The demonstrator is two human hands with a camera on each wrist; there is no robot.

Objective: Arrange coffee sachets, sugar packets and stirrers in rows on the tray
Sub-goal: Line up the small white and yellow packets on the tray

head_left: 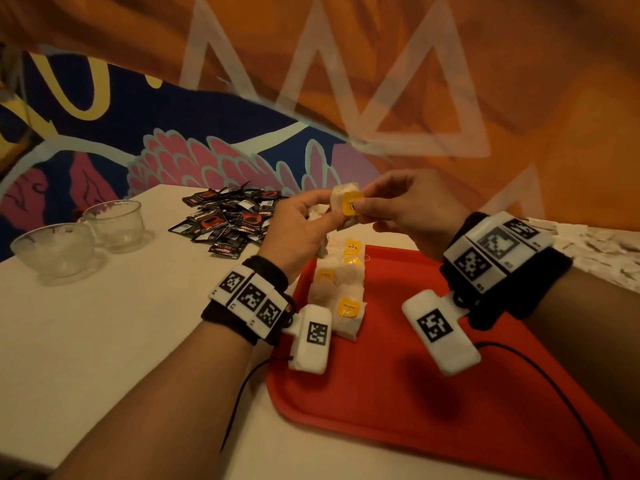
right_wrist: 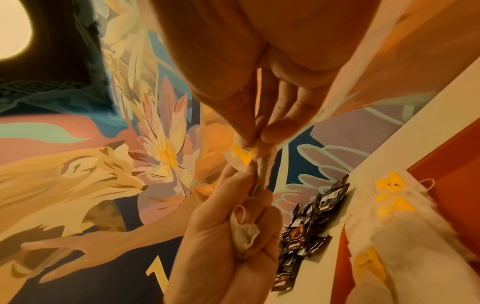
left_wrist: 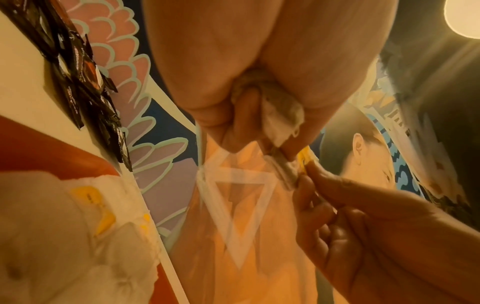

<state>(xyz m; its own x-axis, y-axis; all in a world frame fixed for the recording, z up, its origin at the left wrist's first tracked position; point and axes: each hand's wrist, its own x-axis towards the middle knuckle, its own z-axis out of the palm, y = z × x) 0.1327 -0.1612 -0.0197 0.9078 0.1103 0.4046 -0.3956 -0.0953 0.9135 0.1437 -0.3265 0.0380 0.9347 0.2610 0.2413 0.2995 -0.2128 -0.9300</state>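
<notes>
Above the far edge of the red tray (head_left: 433, 375) both hands meet on a small bunch of white tea bags (head_left: 341, 197) with a yellow tag (head_left: 351, 203). My left hand (head_left: 304, 220) grips the bags from the left, more of them tucked in its palm (left_wrist: 280, 115). My right hand (head_left: 398, 202) pinches the top bag's yellow tag (right_wrist: 242, 156) between thumb and fingers. A row of white tea bags (head_left: 341, 289) with yellow tags lies along the tray's left side. A heap of black coffee sachets (head_left: 228, 220) sits on the table beyond my left hand.
Two clear glass cups (head_left: 114, 223) (head_left: 52, 249) stand at the left of the white table (head_left: 104, 323). Pale paper packets (head_left: 595, 247) are scattered at the far right. Cables trail from both wrist bands. A painted mural wall runs behind the table.
</notes>
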